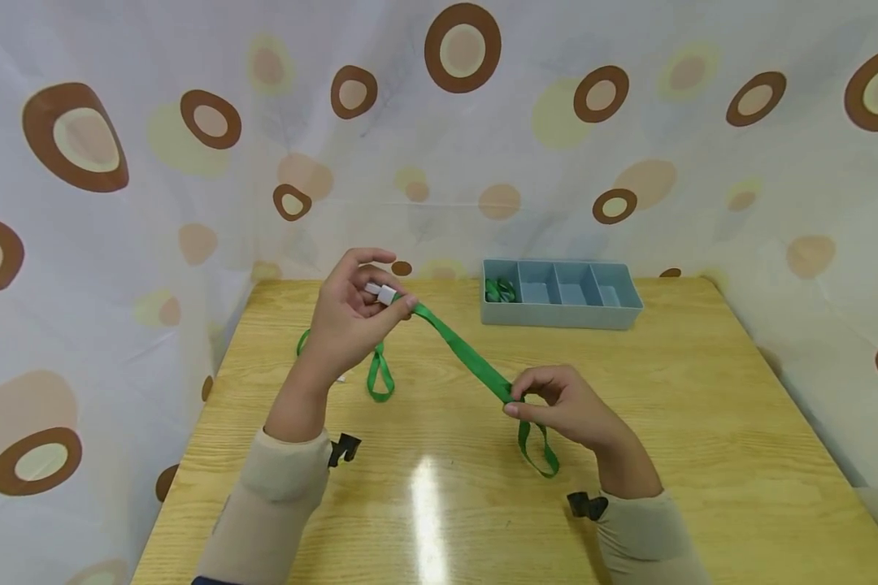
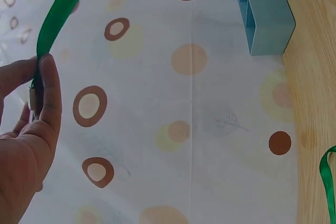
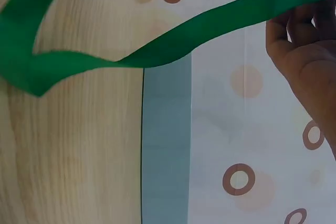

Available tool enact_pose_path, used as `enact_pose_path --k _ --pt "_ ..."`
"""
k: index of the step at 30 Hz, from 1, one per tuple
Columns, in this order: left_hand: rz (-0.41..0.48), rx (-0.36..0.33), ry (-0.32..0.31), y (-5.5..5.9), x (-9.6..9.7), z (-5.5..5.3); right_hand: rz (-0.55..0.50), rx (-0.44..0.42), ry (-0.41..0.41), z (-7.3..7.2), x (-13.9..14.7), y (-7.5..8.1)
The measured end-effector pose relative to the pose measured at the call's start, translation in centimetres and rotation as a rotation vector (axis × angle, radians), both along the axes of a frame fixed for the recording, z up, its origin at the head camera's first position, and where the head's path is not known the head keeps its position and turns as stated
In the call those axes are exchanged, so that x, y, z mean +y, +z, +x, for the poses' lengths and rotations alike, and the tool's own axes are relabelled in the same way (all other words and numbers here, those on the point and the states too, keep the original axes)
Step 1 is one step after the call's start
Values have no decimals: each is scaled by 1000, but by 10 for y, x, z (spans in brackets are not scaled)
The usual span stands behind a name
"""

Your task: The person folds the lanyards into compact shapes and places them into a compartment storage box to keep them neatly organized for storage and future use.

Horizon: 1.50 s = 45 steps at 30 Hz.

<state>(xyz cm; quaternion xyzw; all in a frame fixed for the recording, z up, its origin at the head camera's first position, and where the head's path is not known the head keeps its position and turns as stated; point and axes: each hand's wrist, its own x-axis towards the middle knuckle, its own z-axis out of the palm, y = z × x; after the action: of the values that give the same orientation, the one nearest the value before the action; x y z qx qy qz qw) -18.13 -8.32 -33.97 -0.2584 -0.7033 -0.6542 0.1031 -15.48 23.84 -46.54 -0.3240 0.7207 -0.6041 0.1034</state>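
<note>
A green lanyard (image 1: 464,351) is stretched at a slant above the table between both hands. My left hand (image 1: 351,313) pinches its upper end between thumb and finger, beside a white clip (image 1: 386,294). In the left wrist view the strap rises from the left hand's fingertips (image 2: 48,72). Lower and to the right, my right hand (image 1: 567,406) pinches the strap, and a loop of it hangs below the fingers. The right wrist view shows this loose strap (image 3: 173,40) trailing away from the right hand (image 3: 310,51).
Another green lanyard (image 1: 380,382) lies on the wooden table (image 1: 439,447), partly hidden behind the left hand. At the back right stands a blue-grey box (image 1: 563,315) with several compartments; its leftmost one holds green lanyards (image 1: 501,290). A patterned curtain (image 1: 439,162) surrounds the table.
</note>
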Motion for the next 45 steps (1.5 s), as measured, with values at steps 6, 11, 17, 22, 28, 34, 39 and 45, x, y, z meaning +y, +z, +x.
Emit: enact_pose_path --k 6,11,17,22,28,34,39,45 --pt "-3 -13 6 0 -2 0 -41 -106 -20 3 6 -1" --pt "9 -26 -1 -1 -4 -1 -48 -109 -72 5 11 -1" --pt "19 -36 7 -3 -8 -3 -59 -101 -150 8 22 -7" --pt "48 12 22 -5 -17 -8 -42 -112 -230 11 39 -10" --pt "53 -4 74 -5 -29 -10 8 -117 -385 19 66 -9" --pt "73 -11 98 -6 -36 -10 -130 -148 -467 25 89 -5" --pt "120 8 94 -6 -40 -10 -318 -151 -514 30 100 -4" --pt "123 -4 106 -11 -43 -12 -569 -162 -482 31 109 -9"
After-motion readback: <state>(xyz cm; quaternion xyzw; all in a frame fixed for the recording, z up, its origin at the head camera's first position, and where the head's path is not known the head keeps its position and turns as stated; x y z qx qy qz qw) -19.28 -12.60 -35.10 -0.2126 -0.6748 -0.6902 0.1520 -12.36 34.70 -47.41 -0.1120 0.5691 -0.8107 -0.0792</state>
